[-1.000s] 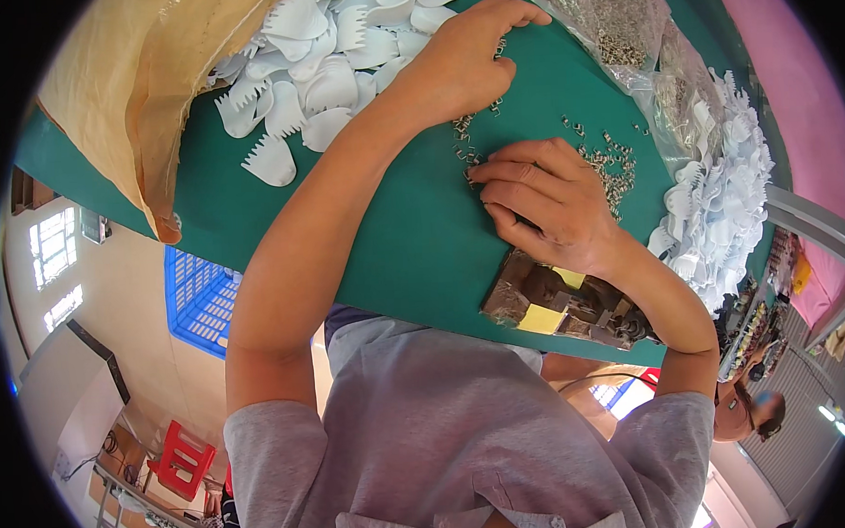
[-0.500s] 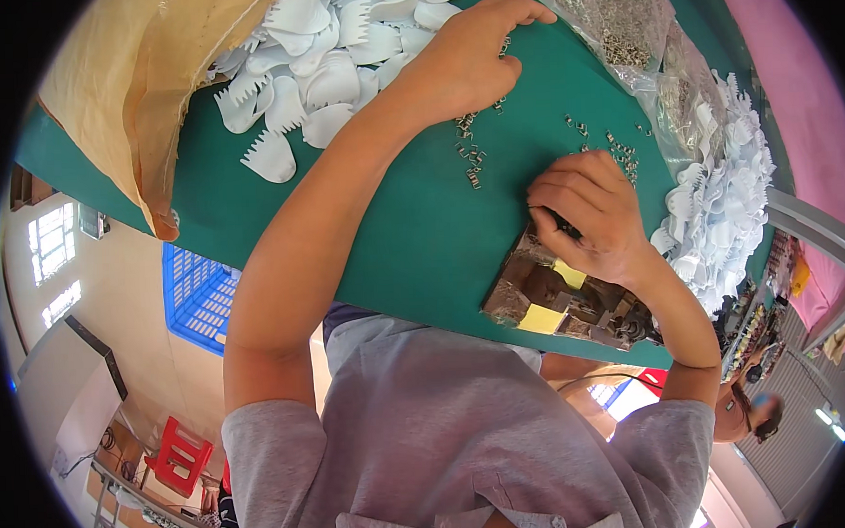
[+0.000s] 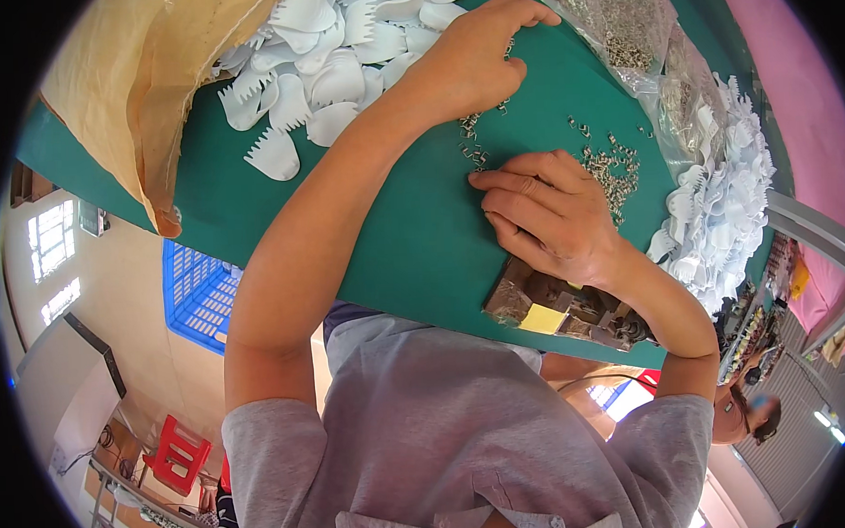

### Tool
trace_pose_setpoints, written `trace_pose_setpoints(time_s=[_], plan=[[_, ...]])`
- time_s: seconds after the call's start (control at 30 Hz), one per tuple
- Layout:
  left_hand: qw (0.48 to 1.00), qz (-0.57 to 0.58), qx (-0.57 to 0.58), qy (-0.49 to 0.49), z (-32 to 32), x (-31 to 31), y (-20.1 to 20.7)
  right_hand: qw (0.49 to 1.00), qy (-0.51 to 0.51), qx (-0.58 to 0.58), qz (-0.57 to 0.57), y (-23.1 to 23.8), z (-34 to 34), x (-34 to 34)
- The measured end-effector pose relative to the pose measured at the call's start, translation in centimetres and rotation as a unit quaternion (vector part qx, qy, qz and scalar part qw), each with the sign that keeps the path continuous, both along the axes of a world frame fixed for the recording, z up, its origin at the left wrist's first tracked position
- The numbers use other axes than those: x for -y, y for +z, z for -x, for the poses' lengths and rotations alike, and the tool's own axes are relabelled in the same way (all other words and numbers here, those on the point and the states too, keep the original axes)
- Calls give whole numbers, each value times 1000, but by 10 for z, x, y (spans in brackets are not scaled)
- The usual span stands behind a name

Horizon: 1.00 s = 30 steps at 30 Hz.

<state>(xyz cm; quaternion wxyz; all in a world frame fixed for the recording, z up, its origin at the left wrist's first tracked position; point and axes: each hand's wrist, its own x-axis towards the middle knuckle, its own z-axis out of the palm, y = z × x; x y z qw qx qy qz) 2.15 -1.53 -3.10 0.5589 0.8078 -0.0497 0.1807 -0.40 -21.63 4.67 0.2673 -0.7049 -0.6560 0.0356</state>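
My left hand (image 3: 479,59) lies on the green tabletop at the far side, index finger stretched out and thumb apart, with small metal clips (image 3: 469,132) beside and partly under it. Closer in, my right hand (image 3: 553,213) is over the table with its fingers extended to the left. Its index fingertip is at the near end of that strip of clips; no held thing shows. Below its wrist sits a dark metal block fixture (image 3: 509,303) with yellow patches, partly covered by the hand. A heap of loose clips (image 3: 615,173) lies just right of the right hand.
White toothed plastic combs (image 3: 332,81) are piled at the far left beside a brown paper sack (image 3: 110,98). Clear bags of metal clips (image 3: 629,52) lie at the far right, above another heap of white pieces (image 3: 718,207). A blue basket (image 3: 196,295) stands below the table's left edge.
My right hand has moved left and away from me, off the block fixture to the strip of clips, uncovering more of the loose heap. My left hand has hardly moved.
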Motion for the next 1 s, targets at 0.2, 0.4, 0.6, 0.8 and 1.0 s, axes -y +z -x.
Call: trace_pose_setpoints(time_s=[0.2, 0.4, 0.6, 0.8, 1.0], plan=[[1000, 6, -10, -4, 1, 0, 1, 1000, -2, -3, 9, 4, -1, 10], [1000, 5, -17, -6, 3, -1, 3, 998, -13, -13, 58, 14, -10, 38], [998, 22, -56, -17, 4, -1, 9, 998, -20, -11, 59, 17, -10, 43], [1000, -9, 13, -2, 2, -2, 5, 997, -71, 22, 27, 12, -12, 24], [999, 15, -28, -14, 6, -1, 10, 995, -73, 49, 53, 7, -10, 19]])
